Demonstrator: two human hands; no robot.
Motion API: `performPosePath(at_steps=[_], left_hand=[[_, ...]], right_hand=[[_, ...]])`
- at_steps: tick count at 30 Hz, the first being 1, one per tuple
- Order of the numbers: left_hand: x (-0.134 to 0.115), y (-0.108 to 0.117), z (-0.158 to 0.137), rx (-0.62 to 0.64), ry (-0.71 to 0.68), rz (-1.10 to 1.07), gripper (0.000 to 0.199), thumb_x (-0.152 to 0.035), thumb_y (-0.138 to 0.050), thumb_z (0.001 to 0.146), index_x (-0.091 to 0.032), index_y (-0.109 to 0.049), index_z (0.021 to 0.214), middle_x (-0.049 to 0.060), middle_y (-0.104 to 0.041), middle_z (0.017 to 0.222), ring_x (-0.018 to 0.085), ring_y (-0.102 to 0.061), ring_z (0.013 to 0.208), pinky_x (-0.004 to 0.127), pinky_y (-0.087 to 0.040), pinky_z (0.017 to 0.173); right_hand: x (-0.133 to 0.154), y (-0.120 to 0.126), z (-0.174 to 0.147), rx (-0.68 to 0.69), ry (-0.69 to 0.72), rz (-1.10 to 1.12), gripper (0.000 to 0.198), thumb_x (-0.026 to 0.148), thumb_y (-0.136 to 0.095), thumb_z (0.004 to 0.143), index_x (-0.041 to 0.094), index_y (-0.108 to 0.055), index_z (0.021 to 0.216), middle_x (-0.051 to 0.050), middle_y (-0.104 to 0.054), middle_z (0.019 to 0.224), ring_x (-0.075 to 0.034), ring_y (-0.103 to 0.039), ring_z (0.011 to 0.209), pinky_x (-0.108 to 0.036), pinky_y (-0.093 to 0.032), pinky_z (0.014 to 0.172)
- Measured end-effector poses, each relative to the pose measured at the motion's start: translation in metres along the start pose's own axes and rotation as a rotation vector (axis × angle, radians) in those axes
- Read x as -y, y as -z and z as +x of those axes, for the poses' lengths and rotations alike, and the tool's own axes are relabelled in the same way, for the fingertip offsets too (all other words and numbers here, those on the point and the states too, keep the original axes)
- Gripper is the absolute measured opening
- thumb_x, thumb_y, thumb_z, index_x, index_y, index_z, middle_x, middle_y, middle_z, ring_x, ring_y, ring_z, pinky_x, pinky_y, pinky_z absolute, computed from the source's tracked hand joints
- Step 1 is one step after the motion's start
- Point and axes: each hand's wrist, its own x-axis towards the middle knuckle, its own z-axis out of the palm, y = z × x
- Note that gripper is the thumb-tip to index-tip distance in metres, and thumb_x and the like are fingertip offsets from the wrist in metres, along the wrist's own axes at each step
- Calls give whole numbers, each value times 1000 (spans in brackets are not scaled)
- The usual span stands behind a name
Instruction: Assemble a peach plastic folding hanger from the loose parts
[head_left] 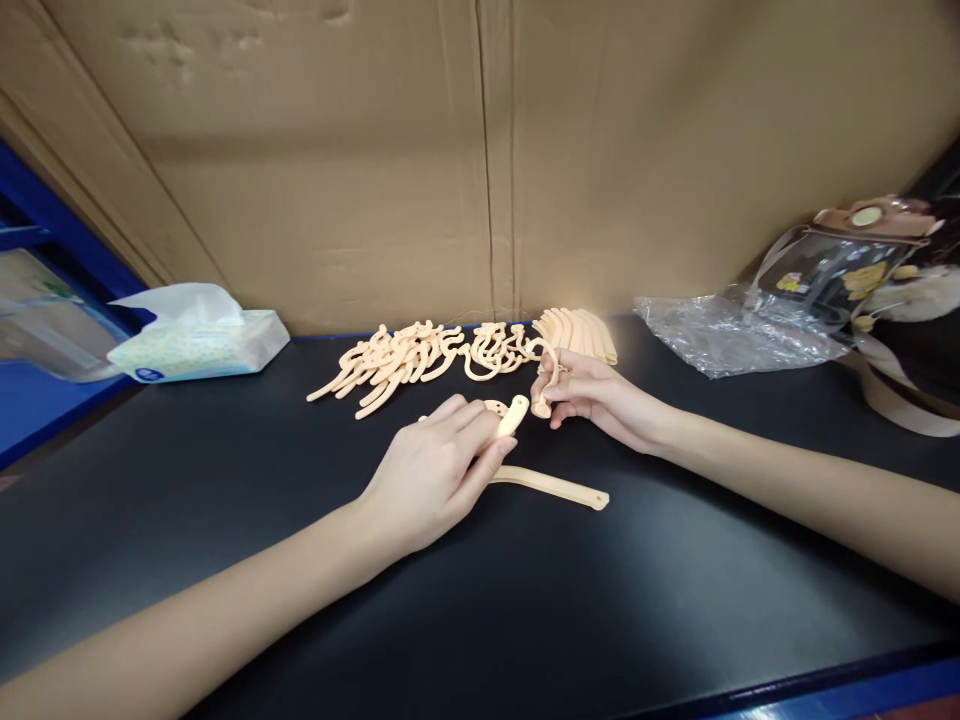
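Note:
My left hand is closed on a cream plastic strip, whose rounded end with a small hole sticks out past the thumb. Part of another cream piece shows behind these fingers. In my right hand is a curved cream plastic hook, pinched by the fingers and hanging close to the strip's end. Below my left hand a longer, slightly bent cream strip lies on the black table, its left end hidden by the hand.
Behind the hands lie a pile of curved strips, a cluster of hooks and a fanned stack of strips. A tissue box stands left. Clear plastic wrap and a transparent bottle are right. Cardboard rises behind.

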Motion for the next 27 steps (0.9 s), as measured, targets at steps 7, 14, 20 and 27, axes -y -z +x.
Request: performPosePath(at_steps=[7,14,20,27], left_hand=[[3,-3,2,84,39,-70,24,-27,-32,101,-17,-53,94,5,-56,95,19,-49,89,31,-40,70],[2,-3,1,97,-13,0,24,-26,-33,100,-18,-51,88,4,-56,91,20,-48,85,31,-37,65],[3,-4,1,92,-31,21,25,-27,-31,101,-18,-53,94,5,-57,94,21,-49,86,33,-38,70],[6,-7,1,50,-81,78,27,-26,-31,101,-16,-56,107,7,-60,101,21,-49,85,34,-38,73]], right_hand=[[4,1,0,-23,-46,57,31,16,-66,72,22,-51,99,3,-61,78,-12,-56,70,-26,-46,66],[3,3,0,22,-44,14,40,17,-66,75,22,-50,111,3,-63,77,-11,-56,71,-25,-43,67],[2,4,0,54,-37,-9,44,19,-66,77,23,-50,117,3,-63,78,-12,-57,74,-26,-44,69],[2,5,0,59,-55,-25,52,20,-68,76,24,-50,125,4,-62,77,-12,-57,73,-26,-46,68]])
